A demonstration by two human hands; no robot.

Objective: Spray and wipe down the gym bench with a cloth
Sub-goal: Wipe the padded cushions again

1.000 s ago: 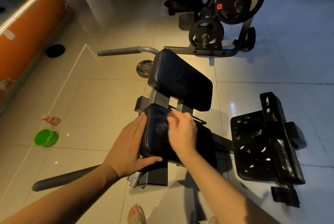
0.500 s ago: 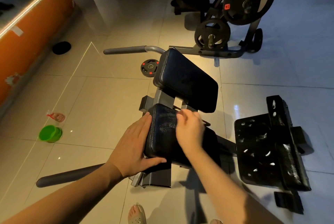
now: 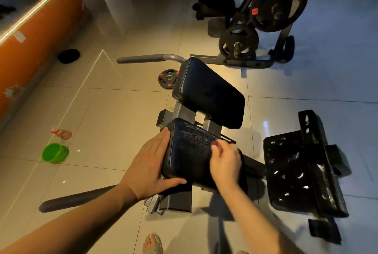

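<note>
The gym bench seat pad [image 3: 190, 151] is steadied at its left edge by the left hand [image 3: 150, 168], fingers straight. The right hand [image 3: 225, 163] is curled over its right side; what is held cannot be told.

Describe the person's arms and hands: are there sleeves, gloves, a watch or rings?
The left forearm and right forearm are bare; no sleeve reaches into view. The left hand has no glove, ring, watch or bracelet. The right hand has no glove or wristband either, but it is blurred, so a ring cannot be ruled out.
</note>
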